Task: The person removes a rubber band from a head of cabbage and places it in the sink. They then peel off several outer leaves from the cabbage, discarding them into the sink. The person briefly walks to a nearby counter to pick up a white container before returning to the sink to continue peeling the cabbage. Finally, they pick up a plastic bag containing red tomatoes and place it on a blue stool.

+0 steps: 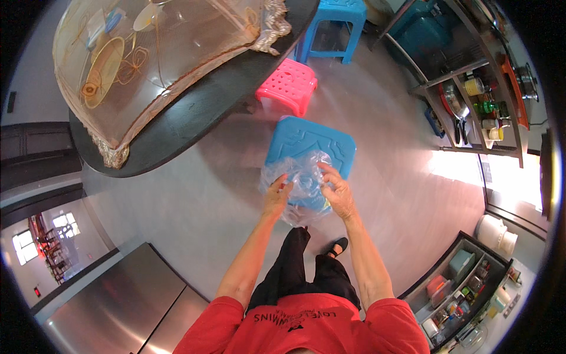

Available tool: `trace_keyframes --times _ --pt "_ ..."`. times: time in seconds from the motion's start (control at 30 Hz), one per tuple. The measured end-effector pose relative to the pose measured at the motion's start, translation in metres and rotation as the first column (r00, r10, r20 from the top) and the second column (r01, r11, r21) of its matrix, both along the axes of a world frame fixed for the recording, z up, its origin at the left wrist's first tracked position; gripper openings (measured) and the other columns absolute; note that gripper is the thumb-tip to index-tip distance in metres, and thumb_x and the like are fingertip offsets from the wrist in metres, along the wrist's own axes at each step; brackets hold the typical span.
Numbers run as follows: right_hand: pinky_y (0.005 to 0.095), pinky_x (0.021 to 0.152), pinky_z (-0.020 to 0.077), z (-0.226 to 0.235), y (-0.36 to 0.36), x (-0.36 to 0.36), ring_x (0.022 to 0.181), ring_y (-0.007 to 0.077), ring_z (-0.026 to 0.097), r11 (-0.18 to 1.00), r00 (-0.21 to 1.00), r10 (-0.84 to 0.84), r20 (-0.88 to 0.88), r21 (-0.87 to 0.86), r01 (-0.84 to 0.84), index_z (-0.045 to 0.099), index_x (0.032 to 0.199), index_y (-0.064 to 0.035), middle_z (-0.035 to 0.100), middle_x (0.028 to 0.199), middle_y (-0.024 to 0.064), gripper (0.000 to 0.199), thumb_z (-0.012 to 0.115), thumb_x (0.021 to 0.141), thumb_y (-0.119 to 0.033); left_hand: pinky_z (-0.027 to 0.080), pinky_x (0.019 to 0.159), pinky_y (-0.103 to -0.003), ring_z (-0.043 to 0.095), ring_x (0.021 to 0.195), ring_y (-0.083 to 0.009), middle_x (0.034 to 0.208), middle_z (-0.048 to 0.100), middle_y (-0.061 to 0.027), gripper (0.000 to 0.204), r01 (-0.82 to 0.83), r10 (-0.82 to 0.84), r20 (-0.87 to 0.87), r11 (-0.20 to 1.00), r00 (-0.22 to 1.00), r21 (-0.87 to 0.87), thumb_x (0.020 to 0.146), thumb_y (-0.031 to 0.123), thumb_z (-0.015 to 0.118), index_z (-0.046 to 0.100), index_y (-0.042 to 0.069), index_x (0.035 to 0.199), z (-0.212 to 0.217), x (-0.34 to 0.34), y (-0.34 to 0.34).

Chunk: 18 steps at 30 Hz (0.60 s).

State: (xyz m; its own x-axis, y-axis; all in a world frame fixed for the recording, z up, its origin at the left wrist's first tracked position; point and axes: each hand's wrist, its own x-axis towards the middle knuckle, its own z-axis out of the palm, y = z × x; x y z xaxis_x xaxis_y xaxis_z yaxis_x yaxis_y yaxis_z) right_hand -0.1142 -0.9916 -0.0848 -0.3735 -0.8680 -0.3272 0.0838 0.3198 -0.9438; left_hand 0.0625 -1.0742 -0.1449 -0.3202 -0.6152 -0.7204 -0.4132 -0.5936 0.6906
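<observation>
Both my hands hold a crumpled clear plastic bag [303, 180] in front of me, over a blue plastic stool [312, 138]. My left hand [277, 196] pinches the bag's left side between thumb and fingers. On the opposite side, my right hand [338, 192] grips the bag with its fingers curled. The bag looks thin and wrinkled, and the stool's blue top shows through it. Whether the bag rests on the stool or hangs just above it, I cannot tell.
A dark table [194, 118] with a mesh food cover [159, 65] over dishes stands at upper left. Beyond the blue stool are a pink stool [289, 85] and another blue stool [336, 23]. Shelves with pans and jars [466, 106] line the right; a steel fridge [124, 301] is lower left.
</observation>
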Motion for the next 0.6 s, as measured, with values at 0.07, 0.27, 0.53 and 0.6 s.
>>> trace_keyframes --times 0.07,0.27,0.53,0.6 --pt "0.0363 0.096 0.0351 0.006 0.013 0.011 0.118 0.0227 0.043 0.993 0.994 0.091 0.06 -0.079 -0.086 0.053 0.079 -0.0038 0.047 0.131 0.0109 0.005 0.055 0.075 -0.003 0.046 0.068 -0.031 0.053 0.081 -0.0137 0.099 0.055 -0.0038 0.052 0.101 -0.098 -0.034 0.988 0.995 0.119 0.081 0.031 0.062 0.047 0.014 0.128 0.001 -0.004 0.009" --pt "0.0379 0.1 0.0301 0.064 0.066 0.051 0.12 0.021 0.04 0.941 0.899 0.298 0.32 -0.256 -0.221 0.053 0.078 -0.003 0.042 0.135 0.0111 0.002 0.052 0.077 -0.004 0.048 0.076 -0.04 0.052 0.091 -0.0195 0.106 0.052 -0.0048 0.063 0.083 0.025 -0.315 0.942 0.949 0.326 0.081 0.029 0.064 0.035 0.017 0.135 0.01 -0.022 0.046" --pt "0.0355 0.095 0.0378 0.117 0.206 0.062 0.115 0.0205 0.044 0.986 0.964 0.039 0.263 -0.168 0.006 0.057 0.101 -0.0058 0.044 0.13 0.0102 0.028 0.051 0.074 0.0 0.046 0.084 -0.049 0.047 0.106 -0.0256 0.12 0.045 -0.0058 0.073 -0.003 0.2 -0.717 0.964 0.667 0.266 0.079 0.025 0.066 0.024 0.019 0.138 0.102 -0.065 0.103" --pt "0.0334 0.092 0.0398 0.126 0.248 0.05 0.113 0.0201 0.046 0.967 0.968 -0.163 0.192 -0.166 0.196 0.055 0.107 -0.0042 0.045 0.128 0.0107 0.03 0.054 0.077 -0.001 0.046 0.086 -0.051 0.046 0.109 -0.0271 0.124 0.043 -0.0061 0.076 0.042 0.121 -0.755 0.98 0.644 0.193 0.079 0.024 0.067 0.022 0.02 0.139 0.128 -0.074 0.125"
